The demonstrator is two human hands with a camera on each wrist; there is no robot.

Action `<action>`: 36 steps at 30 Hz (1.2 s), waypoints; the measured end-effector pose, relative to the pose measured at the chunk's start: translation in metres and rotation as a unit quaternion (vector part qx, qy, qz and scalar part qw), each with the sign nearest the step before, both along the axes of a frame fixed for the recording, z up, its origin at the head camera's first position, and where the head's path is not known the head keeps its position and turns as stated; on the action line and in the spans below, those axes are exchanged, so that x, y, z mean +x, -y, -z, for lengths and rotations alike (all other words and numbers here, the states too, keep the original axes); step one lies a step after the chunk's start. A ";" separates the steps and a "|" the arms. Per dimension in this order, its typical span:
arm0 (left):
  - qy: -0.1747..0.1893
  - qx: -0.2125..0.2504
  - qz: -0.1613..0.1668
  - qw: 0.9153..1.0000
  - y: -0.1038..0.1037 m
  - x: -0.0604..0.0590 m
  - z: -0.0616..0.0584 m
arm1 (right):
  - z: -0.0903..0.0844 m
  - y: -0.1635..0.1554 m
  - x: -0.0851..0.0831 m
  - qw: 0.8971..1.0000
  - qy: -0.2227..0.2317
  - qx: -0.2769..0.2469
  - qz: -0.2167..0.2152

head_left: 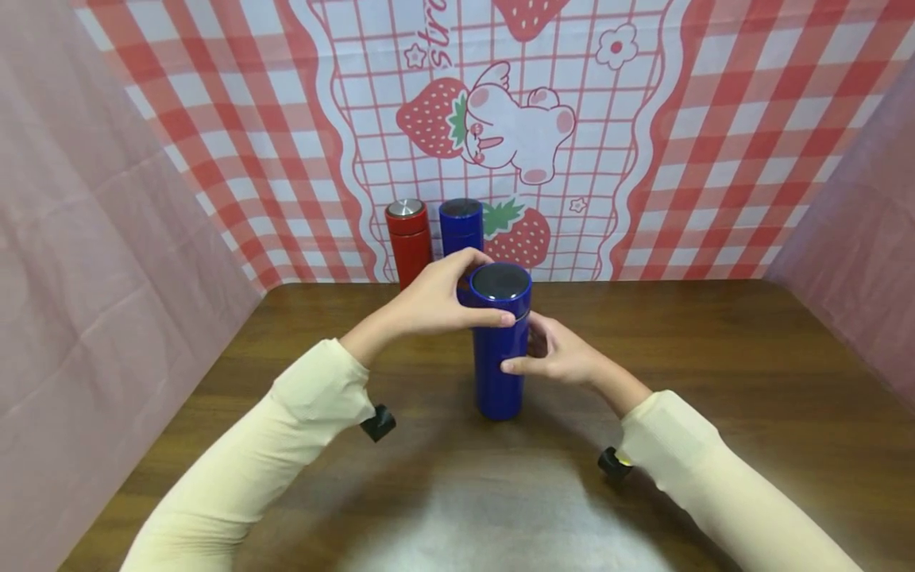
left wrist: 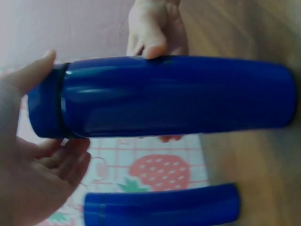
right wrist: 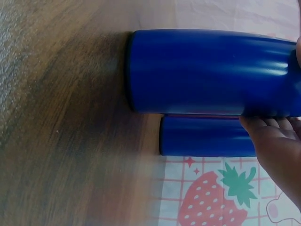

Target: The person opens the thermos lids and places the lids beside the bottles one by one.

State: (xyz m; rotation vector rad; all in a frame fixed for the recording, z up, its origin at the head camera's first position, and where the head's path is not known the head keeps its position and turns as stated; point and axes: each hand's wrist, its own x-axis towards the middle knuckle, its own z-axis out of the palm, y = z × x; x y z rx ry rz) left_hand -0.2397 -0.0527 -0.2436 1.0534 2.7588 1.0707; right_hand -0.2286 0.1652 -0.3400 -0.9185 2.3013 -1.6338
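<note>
Both arms wear cream ribbed long sleeves point(head_left: 286, 445), each with a small black wrist-mounted device point(head_left: 377, 423).

A staged tabletop booth: strawberry-print backdrop point(head_left: 500, 119) behind a wooden table point(head_left: 715, 381).

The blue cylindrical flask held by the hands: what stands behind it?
Behind the blue cylindrical flask stand a second blue flask and a red flask with a silver lid, against the strawberry-print cloth. The left hand covers the second flask's lower part.
</note>
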 end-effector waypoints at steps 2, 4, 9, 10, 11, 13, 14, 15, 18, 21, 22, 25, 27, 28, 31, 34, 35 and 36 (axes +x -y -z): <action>0.027 0.041 0.004 0.999 0.002 -0.001 0.009 | 0.000 -0.001 -0.001 1.000 0.000 0.001 0.000; 0.051 0.087 0.015 0.995 0.003 -0.003 0.017 | 0.001 -0.001 -0.001 1.000 0.000 0.001 -0.001; 0.092 0.182 0.058 0.977 0.002 -0.005 0.032 | 0.001 -0.001 0.000 1.000 0.003 -0.006 -0.007; 0.094 0.196 0.061 0.974 0.002 -0.005 0.035 | 0.002 -0.001 0.001 1.000 0.004 -0.007 -0.007; 0.095 0.208 0.062 0.972 0.001 -0.005 0.036 | 0.002 0.000 0.001 1.000 0.006 -0.008 -0.007; 0.094 0.227 0.057 0.968 0.000 -0.005 0.039 | 0.002 0.000 0.001 1.000 0.009 -0.009 -0.007; 0.093 0.236 0.054 0.966 -0.001 -0.005 0.040 | 0.002 0.001 0.001 1.000 0.011 -0.009 -0.006; 0.093 0.244 0.050 0.964 -0.002 -0.005 0.040 | 0.002 0.001 0.002 1.000 0.012 -0.009 -0.005; 0.094 0.257 0.040 0.961 -0.003 -0.004 0.040 | 0.001 0.002 0.002 1.000 0.016 -0.007 0.000; 0.094 0.259 0.034 0.961 -0.004 -0.004 0.039 | -0.001 0.001 0.003 1.000 0.013 -0.004 0.003; 0.094 0.261 0.034 0.960 -0.004 -0.004 0.039 | -0.001 0.001 0.003 1.000 0.011 -0.004 0.004; 0.093 0.263 0.033 0.960 -0.004 -0.005 0.038 | -0.001 0.000 0.002 1.000 0.006 -0.001 0.005; 0.091 0.264 0.033 0.960 -0.005 -0.005 0.036 | -0.002 0.000 0.002 1.000 0.005 0.001 0.005; 0.091 0.263 0.033 0.960 -0.005 -0.005 0.036 | -0.002 0.000 0.002 1.000 0.005 0.001 0.006; 0.088 0.260 0.036 0.961 -0.005 -0.004 0.033 | -0.001 -0.001 0.002 1.000 0.006 0.001 0.005; 0.082 0.258 0.043 0.962 -0.005 -0.004 0.031 | 0.001 -0.001 0.002 1.000 0.009 0.000 0.006; 0.080 0.259 0.045 0.962 -0.005 -0.004 0.031 | 0.001 -0.001 0.001 1.000 0.010 -0.001 0.006; 0.079 0.261 0.047 0.961 -0.004 -0.004 0.031 | 0.002 -0.001 0.001 1.000 0.010 -0.001 0.007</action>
